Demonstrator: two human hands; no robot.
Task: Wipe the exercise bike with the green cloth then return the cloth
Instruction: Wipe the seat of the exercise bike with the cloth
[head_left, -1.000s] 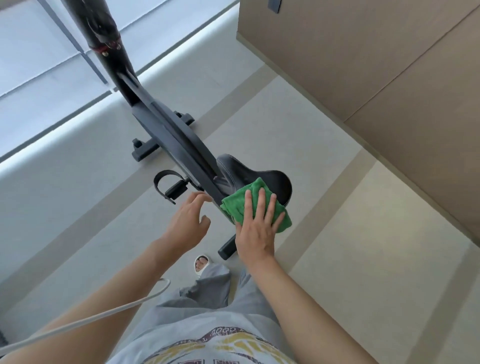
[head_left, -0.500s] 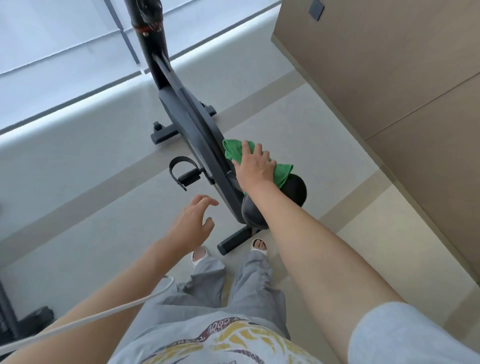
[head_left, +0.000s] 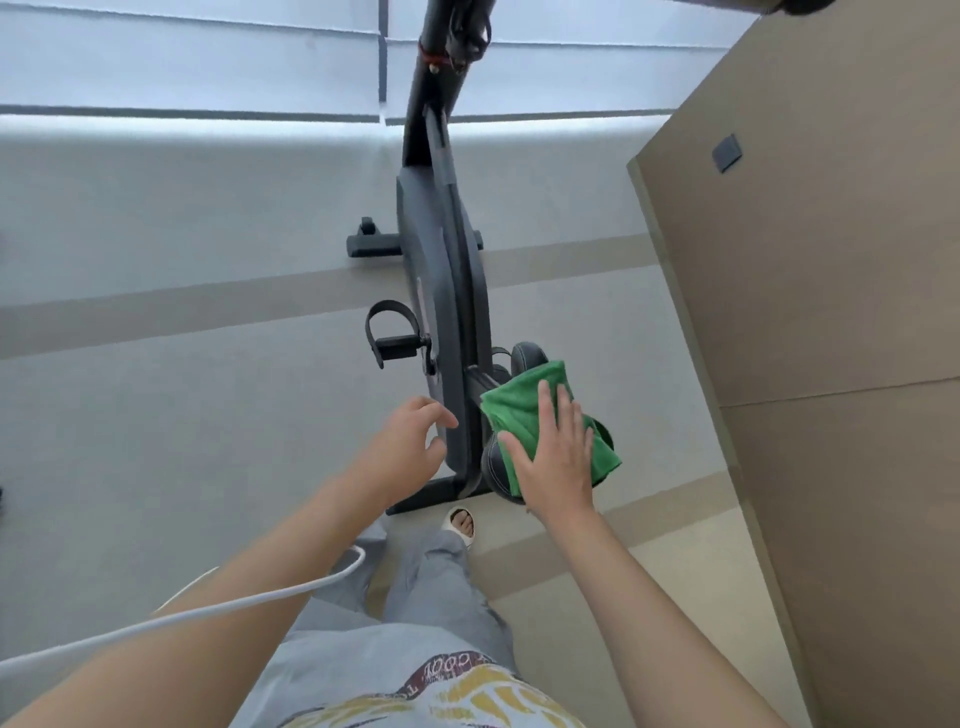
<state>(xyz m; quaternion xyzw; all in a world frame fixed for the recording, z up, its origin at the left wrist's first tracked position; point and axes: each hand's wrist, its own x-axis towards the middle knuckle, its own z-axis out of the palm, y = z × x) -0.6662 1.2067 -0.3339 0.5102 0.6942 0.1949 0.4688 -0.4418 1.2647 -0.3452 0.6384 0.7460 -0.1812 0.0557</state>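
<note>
A dark grey exercise bike (head_left: 441, 270) stands on the floor in front of me, seen from above. Its black saddle (head_left: 527, 356) is mostly covered by a folded green cloth (head_left: 519, 405). My right hand (head_left: 558, 457) lies flat on the cloth with fingers spread, pressing it onto the saddle. My left hand (head_left: 410, 441) hovers just left of the bike's frame near the saddle, fingers loosely curled and holding nothing. A black pedal with a strap (head_left: 392, 332) sticks out on the bike's left side.
A brown wall panel (head_left: 810, 312) rises close on the right of the bike. A window (head_left: 208, 57) and low sill run along the far side. My sandalled foot (head_left: 461, 525) stands by the bike's rear base bar. A white cable (head_left: 208, 608) crosses my left arm.
My right hand has slid the cloth back along the saddle toward me, after pushing it forward. The view has swung so the bike stands straight ahead. My left hand stays near the frame.
</note>
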